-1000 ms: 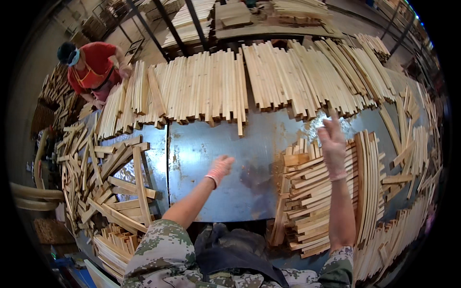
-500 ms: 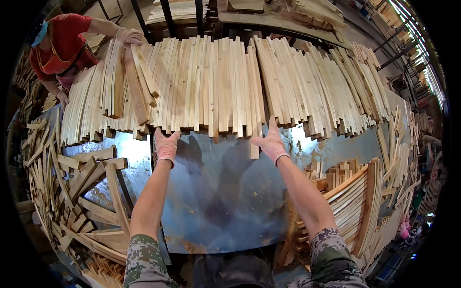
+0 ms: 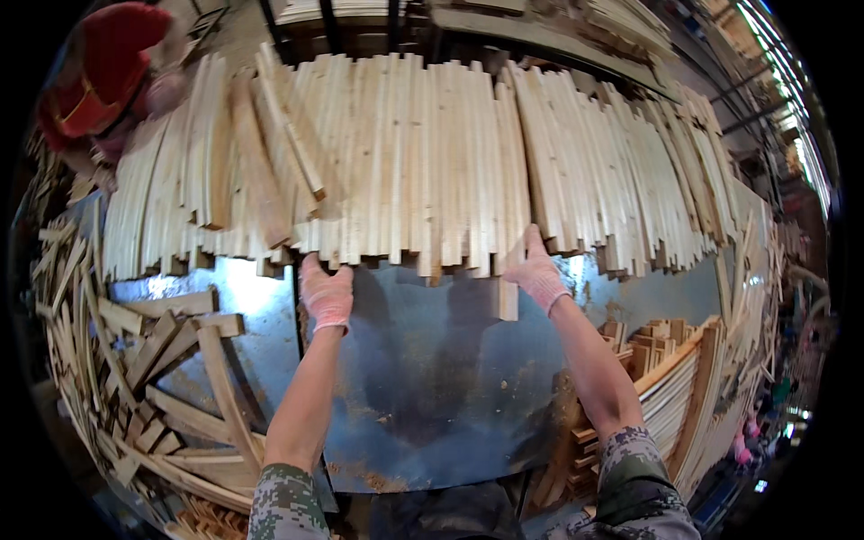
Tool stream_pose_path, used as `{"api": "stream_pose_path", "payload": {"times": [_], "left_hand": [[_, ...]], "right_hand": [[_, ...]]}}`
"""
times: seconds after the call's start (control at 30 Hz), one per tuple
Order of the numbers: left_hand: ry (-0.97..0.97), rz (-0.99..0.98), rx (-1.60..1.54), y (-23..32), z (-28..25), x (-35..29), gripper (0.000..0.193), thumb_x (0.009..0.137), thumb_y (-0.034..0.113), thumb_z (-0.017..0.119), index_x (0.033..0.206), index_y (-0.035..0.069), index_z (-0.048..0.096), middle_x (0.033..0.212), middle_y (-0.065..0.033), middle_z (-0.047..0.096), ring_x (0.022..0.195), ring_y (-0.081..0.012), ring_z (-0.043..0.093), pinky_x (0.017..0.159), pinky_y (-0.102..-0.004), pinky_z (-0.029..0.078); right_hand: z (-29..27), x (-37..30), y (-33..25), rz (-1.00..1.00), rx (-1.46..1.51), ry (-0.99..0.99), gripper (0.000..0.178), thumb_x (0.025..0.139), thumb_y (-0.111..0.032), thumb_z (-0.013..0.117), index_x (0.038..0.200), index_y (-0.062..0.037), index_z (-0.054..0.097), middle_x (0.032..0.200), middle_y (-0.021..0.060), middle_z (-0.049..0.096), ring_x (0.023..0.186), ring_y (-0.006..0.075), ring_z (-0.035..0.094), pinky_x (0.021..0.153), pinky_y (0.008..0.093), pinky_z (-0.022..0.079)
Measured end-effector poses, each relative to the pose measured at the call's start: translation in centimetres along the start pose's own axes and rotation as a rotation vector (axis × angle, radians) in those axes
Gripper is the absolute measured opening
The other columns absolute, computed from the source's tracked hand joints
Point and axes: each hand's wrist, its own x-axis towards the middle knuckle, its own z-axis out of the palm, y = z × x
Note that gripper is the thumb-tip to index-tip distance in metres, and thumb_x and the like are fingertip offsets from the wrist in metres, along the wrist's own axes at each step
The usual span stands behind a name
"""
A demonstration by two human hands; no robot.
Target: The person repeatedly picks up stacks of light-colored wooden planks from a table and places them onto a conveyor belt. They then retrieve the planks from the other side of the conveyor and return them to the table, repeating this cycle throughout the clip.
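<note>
A long row of pale wooden strips (image 3: 405,162) lies side by side across the blue metal table. At its near ends, my left hand (image 3: 327,292), in a pinkish knit glove, touches the strips with thumb and fingers apart. Farther right, my right hand (image 3: 537,274), gloved alike, has its fingers spread against the strip ends. Its thumb is beside one strip (image 3: 508,301) that juts out toward me past the others. Neither hand wraps round a strip. Several loose strips (image 3: 261,171) lie slanted on top of the row at left.
A co-worker in red (image 3: 99,76) stands at the far left end of the row. Jumbled offcuts (image 3: 153,360) cover the left side. Stacked strips (image 3: 670,396) stand at the right. The blue tabletop (image 3: 423,405) lies between my arms. Dark metal bars (image 3: 333,27) rise behind the row.
The co-worker's hand has left the top of the slanted strips and moved left. The row appears slightly lower and further right in view. My hands stay at the strip ends.
</note>
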Motion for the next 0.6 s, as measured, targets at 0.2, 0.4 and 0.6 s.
{"api": "stream_pose_path", "payload": {"times": [0.2, 0.4, 0.6], "left_hand": [[0.03, 0.026, 0.174, 0.2, -0.1, 0.1, 0.05, 0.081, 0.018, 0.079, 0.125, -0.002, 0.067, 0.112, -0.0228, 0.076, 0.104, -0.0405, 0.073, 0.095, -0.0454, 0.056], [-0.025, 0.043, 0.12, 1.2, -1.2, 0.0, 0.039, 0.081, 0.015, 0.076, 0.115, -0.002, 0.067, 0.099, -0.0232, 0.076, 0.094, -0.0392, 0.074, 0.089, -0.0455, 0.056], [-0.011, 0.107, 0.044, -1.2, -3.3, -8.1, 0.029, 0.086, 0.017, 0.074, 0.106, -0.002, 0.065, 0.103, -0.024, 0.069, 0.098, -0.0429, 0.067, 0.088, -0.0495, 0.052]], "right_hand": [[0.9, -1.9, -3.9, 0.082, -0.363, -0.022, 0.133, 0.073, -0.011, 0.088, 0.175, -0.0113, 0.004, 0.173, 0.0207, 0.033, 0.154, 0.0401, 0.042, 0.127, 0.0406, 0.04], [3.3, -2.7, -2.2, 0.059, -0.348, 0.109, 0.129, 0.074, -0.008, 0.087, 0.174, -0.0195, 0.006, 0.166, 0.0173, 0.035, 0.151, 0.0415, 0.042, 0.126, 0.0451, 0.041], [4.0, -9.7, 2.7, -0.06, -0.226, 0.181, 0.106, 0.083, -0.008, 0.078, 0.171, -0.017, 0.019, 0.153, 0.0251, 0.045, 0.142, 0.0481, 0.046, 0.121, 0.0506, 0.043]]}}
